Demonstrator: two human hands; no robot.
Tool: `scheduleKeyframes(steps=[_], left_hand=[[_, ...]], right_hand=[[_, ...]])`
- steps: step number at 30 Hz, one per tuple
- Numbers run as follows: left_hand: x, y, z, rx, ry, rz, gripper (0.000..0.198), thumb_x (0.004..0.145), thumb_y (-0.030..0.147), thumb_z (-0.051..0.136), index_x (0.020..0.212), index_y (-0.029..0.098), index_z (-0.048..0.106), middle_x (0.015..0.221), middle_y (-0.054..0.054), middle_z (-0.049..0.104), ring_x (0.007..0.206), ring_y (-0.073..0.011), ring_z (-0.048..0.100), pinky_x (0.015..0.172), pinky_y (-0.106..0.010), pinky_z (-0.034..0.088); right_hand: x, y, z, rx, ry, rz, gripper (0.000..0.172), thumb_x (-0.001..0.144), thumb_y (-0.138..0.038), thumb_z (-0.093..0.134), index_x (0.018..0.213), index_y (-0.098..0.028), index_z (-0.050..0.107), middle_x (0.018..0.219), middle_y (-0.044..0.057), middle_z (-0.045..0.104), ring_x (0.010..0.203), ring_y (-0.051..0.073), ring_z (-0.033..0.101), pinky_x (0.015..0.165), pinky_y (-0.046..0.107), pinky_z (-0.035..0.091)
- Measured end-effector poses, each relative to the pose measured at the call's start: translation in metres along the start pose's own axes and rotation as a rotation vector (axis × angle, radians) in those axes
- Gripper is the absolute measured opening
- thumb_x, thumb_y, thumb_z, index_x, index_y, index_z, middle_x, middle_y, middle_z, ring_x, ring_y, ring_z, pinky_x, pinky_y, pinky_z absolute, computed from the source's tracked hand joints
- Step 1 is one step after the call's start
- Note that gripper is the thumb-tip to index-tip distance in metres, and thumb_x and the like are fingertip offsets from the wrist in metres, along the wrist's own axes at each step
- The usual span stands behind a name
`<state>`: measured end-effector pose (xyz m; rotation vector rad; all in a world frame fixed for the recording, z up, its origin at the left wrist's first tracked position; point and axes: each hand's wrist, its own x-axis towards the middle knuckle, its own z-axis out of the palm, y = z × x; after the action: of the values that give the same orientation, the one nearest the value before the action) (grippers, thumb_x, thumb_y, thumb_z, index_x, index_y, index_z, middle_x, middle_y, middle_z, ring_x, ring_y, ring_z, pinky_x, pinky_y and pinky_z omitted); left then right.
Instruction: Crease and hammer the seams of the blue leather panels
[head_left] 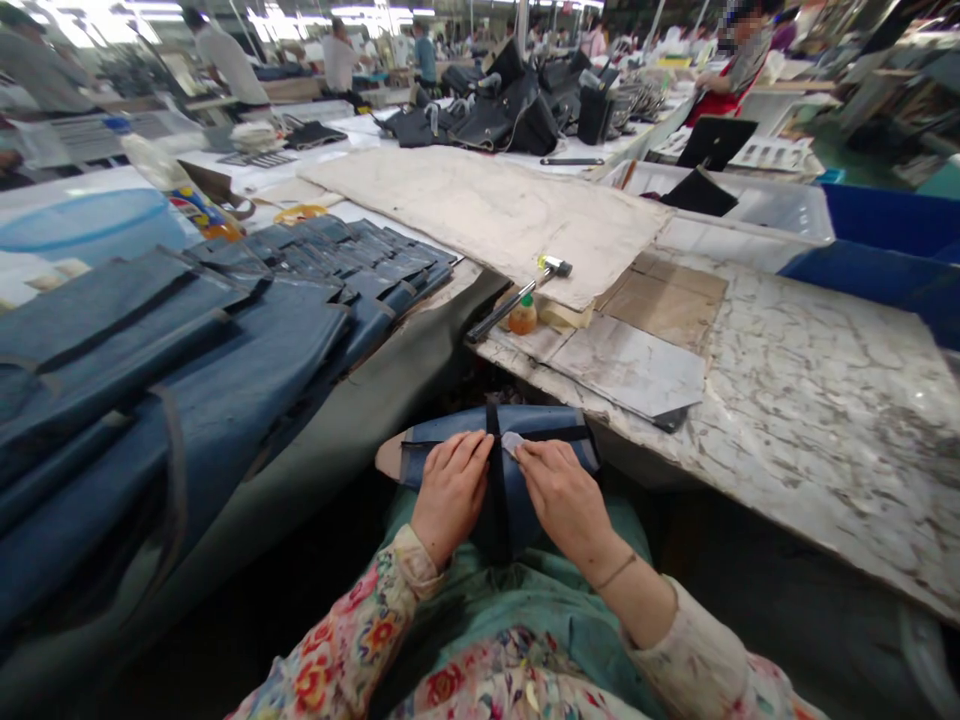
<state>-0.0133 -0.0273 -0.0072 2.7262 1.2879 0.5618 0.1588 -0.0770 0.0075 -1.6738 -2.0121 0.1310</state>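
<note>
Your right hand [566,495] pinches a small, pale grey, rounded flat piece [512,441] between thumb and fingertips, just beside where two narrow black strips [493,418] cross. Your left hand [454,490] lies with its fingers close together, fingertips near that crossing; whether it grips anything underneath, you cannot tell from here. Both hands rest on a blue, sheet-like panel [536,418] lying across your lap over green cloth [487,600], its beige end sticking out leftward. As for progress, the strips already lie crossed on the panel; whether they are fastened, and how much is left, does not show. To your left, many blue pieces with dark bands [292,340] overlap on a bench. The panel's far right corner sits close to the front edge of the white, dark-veined tabletop [810,360], so room there looks tight; leftward, a dark gap separates panel and bench. Near the tabletop's corner are a metal-shafted hammer [504,312] and a small green-capped bottle of orange liquid [523,317].
</note>
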Motion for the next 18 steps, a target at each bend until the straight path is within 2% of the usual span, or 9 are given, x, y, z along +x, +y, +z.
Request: scheduleKeyframes(steps=[5,8,14,18], left_hand=[[-0.018,0.001,0.001,0.046,-0.016,0.026,0.042,0.091,0.021,0.038,0.132,0.015,0.041,0.141,-0.009,0.041,0.133,-0.0237,0.028,0.106,-0.043,0.031],[-0.023,0.005,0.002,0.066,-0.030,0.028,0.043,0.092,0.024,0.037,0.134,0.015,0.040,0.141,-0.010,0.039,0.135,-0.0238,0.026,0.105,-0.044,0.032],[-0.029,0.004,0.003,0.070,-0.016,0.062,0.042,0.092,0.026,0.036,0.132,0.015,0.042,0.140,-0.010,0.041,0.133,-0.0224,0.030,0.105,-0.041,0.031],[-0.024,0.005,0.001,0.020,0.010,0.010,0.039,0.092,0.025,0.037,0.128,0.015,0.046,0.131,-0.010,0.051,0.124,-0.0216,0.042,0.100,-0.038,0.036]], right_hand=[[0.002,0.010,-0.006,0.072,-0.016,0.025,0.030,0.088,-0.019,0.046,0.115,-0.023,0.059,0.103,0.008,0.061,0.097,0.022,0.052,0.087,0.039,0.048],[0.003,0.018,-0.009,0.151,-0.033,0.016,0.028,0.087,-0.022,0.047,0.113,-0.024,0.060,0.099,0.007,0.062,0.093,0.021,0.054,0.083,0.039,0.048],[0.008,0.026,-0.013,0.254,-0.133,0.042,0.026,0.088,-0.027,0.048,0.109,-0.022,0.063,0.098,0.006,0.064,0.091,0.019,0.056,0.083,0.036,0.048],[0.015,0.032,-0.016,0.341,-0.200,0.030,0.025,0.088,-0.030,0.049,0.106,-0.022,0.064,0.098,0.005,0.065,0.091,0.018,0.058,0.084,0.035,0.047]])
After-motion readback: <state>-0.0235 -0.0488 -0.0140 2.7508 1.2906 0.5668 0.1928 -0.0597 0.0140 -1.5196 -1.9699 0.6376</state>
